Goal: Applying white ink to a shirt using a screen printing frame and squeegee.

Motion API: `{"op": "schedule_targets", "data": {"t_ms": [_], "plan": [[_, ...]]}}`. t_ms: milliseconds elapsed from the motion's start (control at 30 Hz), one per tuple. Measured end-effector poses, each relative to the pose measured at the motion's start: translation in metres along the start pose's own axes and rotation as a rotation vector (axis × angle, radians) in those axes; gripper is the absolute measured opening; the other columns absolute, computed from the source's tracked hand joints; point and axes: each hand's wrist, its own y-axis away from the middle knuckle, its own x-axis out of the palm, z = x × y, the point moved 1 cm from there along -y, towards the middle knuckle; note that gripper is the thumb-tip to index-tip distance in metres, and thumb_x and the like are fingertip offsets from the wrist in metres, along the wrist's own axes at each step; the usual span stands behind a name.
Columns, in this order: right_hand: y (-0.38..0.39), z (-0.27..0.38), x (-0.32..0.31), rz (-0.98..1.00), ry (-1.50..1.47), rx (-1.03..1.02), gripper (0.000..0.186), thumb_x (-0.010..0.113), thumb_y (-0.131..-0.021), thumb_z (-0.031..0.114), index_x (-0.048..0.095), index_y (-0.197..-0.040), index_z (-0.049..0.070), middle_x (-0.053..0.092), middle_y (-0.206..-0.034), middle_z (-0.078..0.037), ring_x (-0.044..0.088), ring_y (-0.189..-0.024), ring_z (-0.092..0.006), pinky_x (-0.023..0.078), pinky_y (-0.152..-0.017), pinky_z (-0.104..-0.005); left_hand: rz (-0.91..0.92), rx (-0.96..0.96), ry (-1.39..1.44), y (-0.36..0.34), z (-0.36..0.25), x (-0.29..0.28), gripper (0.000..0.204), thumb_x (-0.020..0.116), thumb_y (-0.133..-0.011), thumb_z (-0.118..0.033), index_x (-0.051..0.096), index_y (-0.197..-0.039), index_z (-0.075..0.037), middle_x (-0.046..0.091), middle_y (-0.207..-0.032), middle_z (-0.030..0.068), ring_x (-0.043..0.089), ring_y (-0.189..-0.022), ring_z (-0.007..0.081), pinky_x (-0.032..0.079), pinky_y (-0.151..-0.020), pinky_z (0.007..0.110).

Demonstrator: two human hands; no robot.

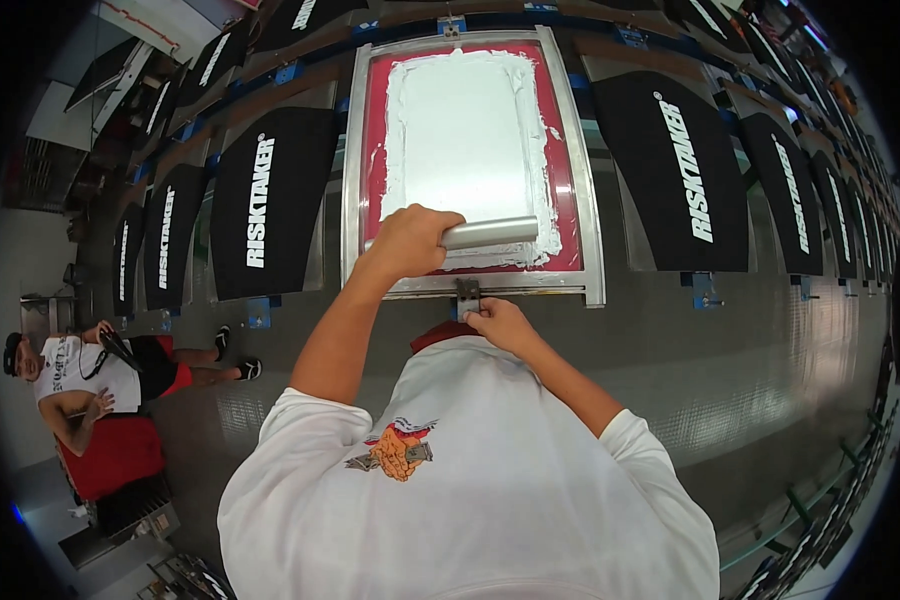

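Note:
A screen-printing screen with an aluminium frame point(571, 150) and a red border fills the top middle, its centre coated in thick white ink point(460, 135) with ragged edges. My left hand point(410, 240) is closed on a silver metal squeegee bar point(495, 232) lying across the screen's near part; the bar's left end is partly hidden by that hand. Just below the frame's near edge, my right hand point(495, 318) grips a small dark metal clamp bracket point(467, 292) at the middle, fingers curled.
Rows of black fabric panels point(690, 170) with white lettering lie on platens along curved rails to both sides point(270, 200). Another person point(100, 370) in a white sleeveless top is at the lower left beside a red object point(115, 455). A grey floor point(730, 390) shows below the platens.

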Motion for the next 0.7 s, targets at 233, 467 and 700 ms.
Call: {"op": "schedule_targets", "data": {"t_ms": [233, 467, 700], "plan": [[0.025, 0.044, -0.041, 0.048, 0.224, -0.299, 0.039, 0.068, -0.077, 0.031, 0.062, -0.095, -0.003, 0.064, -0.081, -0.016, 0.062, -0.077, -0.0296, 0.048, -0.071, -0.0374, 0.067, -0.052, -0.076, 0.001, 0.01, 0.027, 0.043, 0.057, -0.06, -0.004, 0.067, -0.101, -0.014, 0.066, -0.083, 0.0142, 0.062, -0.082, 0.0348, 0.05, -0.072, 0.043], [-0.001, 0.102, -0.086, -0.467, 0.962, -0.755, 0.068, 0.082, -0.055, 0.02, 0.055, -0.116, 0.008, 0.056, -0.11, -0.015, 0.051, -0.103, -0.0329, 0.044, -0.086, -0.0393, 0.076, -0.042, -0.076, 0.004, 0.004, 0.028, 0.038, 0.06, -0.06, -0.005, 0.068, -0.097, -0.013, 0.067, -0.086, 0.0132, 0.063, -0.084, 0.0315, 0.05, -0.073, 0.041], [-0.035, 0.077, -0.089, -0.272, 0.988, -0.56, 0.073, 0.086, -0.049, 0.023, 0.057, -0.116, 0.01, 0.063, -0.105, -0.013, 0.058, -0.097, -0.0316, 0.048, -0.082, -0.0407, -0.374, -0.065, -0.117, 0.065, 0.032, 0.015, 0.051, 0.077, -0.059, -0.022, 0.062, -0.107, -0.009, 0.06, -0.11, 0.0115, 0.053, -0.107, 0.0283, 0.038, -0.092, 0.045]]}}
